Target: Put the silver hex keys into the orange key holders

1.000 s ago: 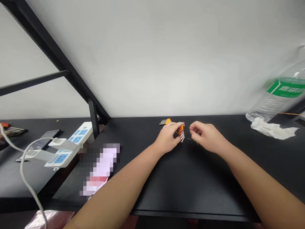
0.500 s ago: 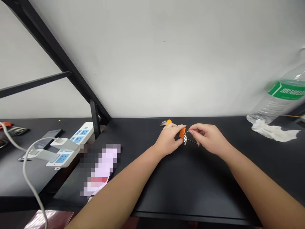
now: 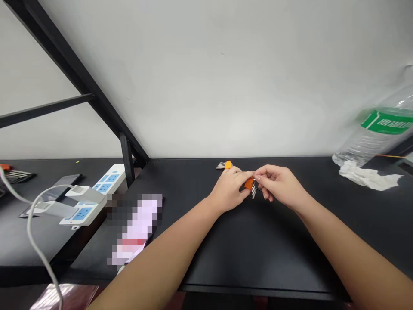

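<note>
My left hand is closed around an orange hex key holder, whose silver keys fan out downward on its right side. At that holder, my right hand pinches a thin hex key between thumb and forefinger, its other fingers curled beneath. Most of the pinched key is hidden by the fingers. Behind my left hand, a second yellow-orange hex key holder with several keys lies on the black table near the wall.
A white power strip with plugged-in chargers and a white cable is on the left, beside a black metal frame. A pixelated phone-like object lies left of my forearm. Crumpled tissue and a large plastic bottle are at right.
My right hand has come closer to my left, bringing the hex key up against the holder. The orange holder has shifted and tilted slightly. The camera view has moved a little.
</note>
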### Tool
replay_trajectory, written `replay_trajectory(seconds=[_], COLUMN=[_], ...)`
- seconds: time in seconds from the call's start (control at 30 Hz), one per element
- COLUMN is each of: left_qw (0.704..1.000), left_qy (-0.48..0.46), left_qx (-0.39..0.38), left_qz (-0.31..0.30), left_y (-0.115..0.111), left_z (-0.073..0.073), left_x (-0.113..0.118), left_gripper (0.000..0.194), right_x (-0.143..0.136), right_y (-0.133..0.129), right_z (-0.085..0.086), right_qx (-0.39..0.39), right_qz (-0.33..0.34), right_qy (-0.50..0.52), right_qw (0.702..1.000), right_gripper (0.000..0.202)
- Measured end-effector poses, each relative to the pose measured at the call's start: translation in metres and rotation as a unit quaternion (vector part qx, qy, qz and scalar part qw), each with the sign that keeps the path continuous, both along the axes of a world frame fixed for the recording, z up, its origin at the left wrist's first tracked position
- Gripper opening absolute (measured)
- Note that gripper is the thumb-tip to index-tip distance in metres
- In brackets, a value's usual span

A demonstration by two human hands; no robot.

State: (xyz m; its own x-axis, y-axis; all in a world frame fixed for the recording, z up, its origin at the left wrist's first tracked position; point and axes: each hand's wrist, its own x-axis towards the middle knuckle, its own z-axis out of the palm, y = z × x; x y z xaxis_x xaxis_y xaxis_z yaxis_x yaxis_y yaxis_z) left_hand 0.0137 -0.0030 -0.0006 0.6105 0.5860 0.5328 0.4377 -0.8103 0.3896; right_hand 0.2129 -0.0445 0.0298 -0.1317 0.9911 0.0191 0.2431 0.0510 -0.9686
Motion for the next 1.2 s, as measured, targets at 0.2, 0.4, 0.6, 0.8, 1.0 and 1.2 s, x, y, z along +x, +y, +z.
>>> replay_trajectory(seconds=[0.2, 0.4, 0.6, 0.8, 1.0, 1.2], left_qw=[0.999, 1.000, 1.000, 0.999, 0.997, 0.995], left_qy=[-0.033, -0.028, -0.028, 0.018, 0.048, 0.072], left_qx=[-0.012, 0.002, -0.001, 0.036, 0.064, 0.056], left_qz=[0.022, 0.013, 0.010, 0.020, 0.021, 0.051], left_y=[0.002, 0.002, 0.000, -0.003, -0.012, -0.010], left_z=[-0.003, -0.003, -0.002, 0.001, 0.004, 0.004], left_x=[-0.001, -0.001, 0.000, 0.003, 0.009, 0.009], left_gripper=[0.050, 0.051, 0.050, 0.051, 0.048, 0.047], right_x=[-0.002, -0.003, -0.006, -0.018, -0.019, -0.018], right_y=[0.001, -0.001, 0.000, 0.003, 0.011, 0.008], right_z=[0.001, 0.004, 0.000, -0.008, -0.016, -0.009], right_qx=[-0.011, -0.022, -0.035, -0.029, 0.009, 0.027], right_qz=[-0.028, -0.035, -0.041, -0.124, -0.169, -0.144], right_qy=[0.045, 0.056, 0.087, 0.092, 0.044, -0.016], right_qw=[0.999, 0.998, 0.995, 0.988, 0.985, 0.989], right_gripper=[0.026, 0.029, 0.030, 0.020, 0.018, 0.014])
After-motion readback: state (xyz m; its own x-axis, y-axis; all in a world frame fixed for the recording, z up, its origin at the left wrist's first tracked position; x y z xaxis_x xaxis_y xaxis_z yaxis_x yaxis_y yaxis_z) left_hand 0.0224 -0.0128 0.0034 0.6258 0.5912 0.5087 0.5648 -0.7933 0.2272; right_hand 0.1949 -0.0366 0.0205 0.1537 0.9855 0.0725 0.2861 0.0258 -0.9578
